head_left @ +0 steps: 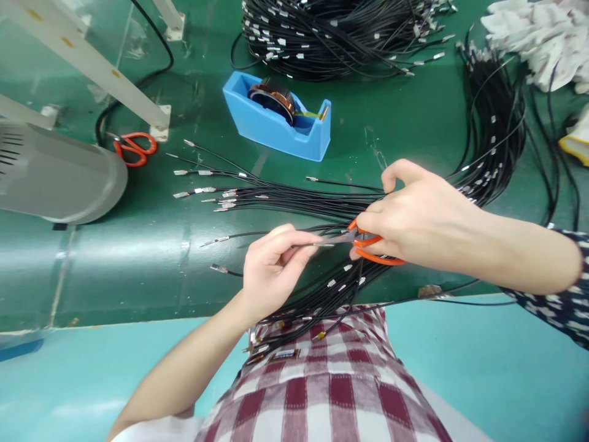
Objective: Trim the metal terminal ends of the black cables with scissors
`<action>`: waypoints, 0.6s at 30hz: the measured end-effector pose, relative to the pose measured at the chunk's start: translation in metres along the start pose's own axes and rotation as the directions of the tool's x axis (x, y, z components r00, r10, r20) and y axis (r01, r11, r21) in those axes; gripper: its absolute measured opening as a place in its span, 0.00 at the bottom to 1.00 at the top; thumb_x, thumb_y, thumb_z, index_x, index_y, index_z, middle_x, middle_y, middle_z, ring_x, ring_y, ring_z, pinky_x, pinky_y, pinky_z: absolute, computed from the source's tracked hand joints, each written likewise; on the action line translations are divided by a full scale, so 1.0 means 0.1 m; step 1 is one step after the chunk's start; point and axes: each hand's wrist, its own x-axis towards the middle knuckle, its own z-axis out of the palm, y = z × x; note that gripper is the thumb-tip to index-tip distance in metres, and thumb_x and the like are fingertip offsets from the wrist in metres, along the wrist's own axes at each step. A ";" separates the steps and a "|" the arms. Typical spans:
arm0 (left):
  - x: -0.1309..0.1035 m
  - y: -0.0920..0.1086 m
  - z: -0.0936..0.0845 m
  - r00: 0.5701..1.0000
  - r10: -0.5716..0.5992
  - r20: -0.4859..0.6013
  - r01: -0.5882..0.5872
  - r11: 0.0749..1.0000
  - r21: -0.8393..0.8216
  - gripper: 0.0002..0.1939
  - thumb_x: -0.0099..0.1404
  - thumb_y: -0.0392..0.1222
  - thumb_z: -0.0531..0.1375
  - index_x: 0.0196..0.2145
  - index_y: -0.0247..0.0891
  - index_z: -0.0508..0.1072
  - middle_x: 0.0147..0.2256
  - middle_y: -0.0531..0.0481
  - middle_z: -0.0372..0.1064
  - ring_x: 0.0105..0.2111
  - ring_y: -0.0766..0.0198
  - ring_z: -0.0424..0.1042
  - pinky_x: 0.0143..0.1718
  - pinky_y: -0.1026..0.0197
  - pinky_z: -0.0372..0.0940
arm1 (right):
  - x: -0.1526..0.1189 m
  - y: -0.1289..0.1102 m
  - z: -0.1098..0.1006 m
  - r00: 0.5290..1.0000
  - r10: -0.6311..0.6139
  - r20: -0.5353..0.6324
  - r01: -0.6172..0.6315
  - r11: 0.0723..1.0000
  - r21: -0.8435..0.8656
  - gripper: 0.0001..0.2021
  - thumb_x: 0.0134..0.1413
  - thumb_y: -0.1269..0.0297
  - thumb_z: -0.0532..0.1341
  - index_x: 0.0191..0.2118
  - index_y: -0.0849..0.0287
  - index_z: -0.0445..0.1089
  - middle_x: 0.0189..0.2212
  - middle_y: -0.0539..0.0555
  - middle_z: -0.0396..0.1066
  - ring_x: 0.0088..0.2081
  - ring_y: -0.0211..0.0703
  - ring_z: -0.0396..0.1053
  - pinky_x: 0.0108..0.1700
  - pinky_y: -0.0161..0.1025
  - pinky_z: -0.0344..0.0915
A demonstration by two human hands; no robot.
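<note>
At the middle of the frame, the left hand pinches the tip of a thin cable narrowly between thumb and fingers. The right hand, just right of it, is curled around the orange handles of the scissors, whose blades point left and reach the pinching fingertips; whether they touch the cable is too small to tell. A dark patterned sleeve shows behind that arm at the right edge. Under and behind the hands, black wires run across the green table, their tagged ends fanned out toward the left. More tagged leads hang over the table's near edge onto a checked apron, below the middle. Above the hands stands a blue dispenser with a dark roll in it. A thick coil lies at the top of the frame, and a bundle curves down at the upper right, beside crumpled white gloves. At the left edge sits a grey machine; near its rounded end, below a white post, lies a second pair with red loops.
</note>
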 end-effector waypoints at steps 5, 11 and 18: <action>-0.01 0.00 -0.03 1.000 -0.001 0.026 0.001 1.000 -0.006 0.05 0.66 0.33 0.62 0.37 0.37 0.79 0.24 0.53 0.66 0.21 0.71 0.59 0.21 0.67 0.55 | -0.02 -0.01 0.01 0.996 0.038 -0.075 -0.027 0.989 0.147 0.25 0.58 0.42 0.60 0.20 0.56 0.66 0.16 0.46 0.68 0.19 0.34 0.50 0.44 0.48 0.53; -0.01 0.00 -0.01 1.000 -0.002 0.025 0.002 1.000 0.008 0.05 0.65 0.32 0.62 0.37 0.37 0.79 0.23 0.55 0.63 0.21 0.72 0.58 0.21 0.67 0.54 | -0.06 -0.01 0.03 0.994 -0.014 -0.108 0.017 1.000 0.023 0.24 0.58 0.44 0.58 0.20 0.56 0.64 0.18 0.47 0.70 0.20 0.35 0.51 0.45 0.49 0.53; -0.03 0.00 0.01 1.000 0.007 0.002 -0.007 1.000 0.011 0.06 0.64 0.30 0.62 0.36 0.36 0.79 0.24 0.54 0.65 0.21 0.72 0.59 0.21 0.67 0.54 | -0.04 -0.05 -0.02 0.999 -0.030 -0.033 0.030 0.999 -0.016 0.20 0.62 0.58 0.56 0.19 0.56 0.59 0.15 0.47 0.65 0.19 0.34 0.40 0.41 0.47 0.53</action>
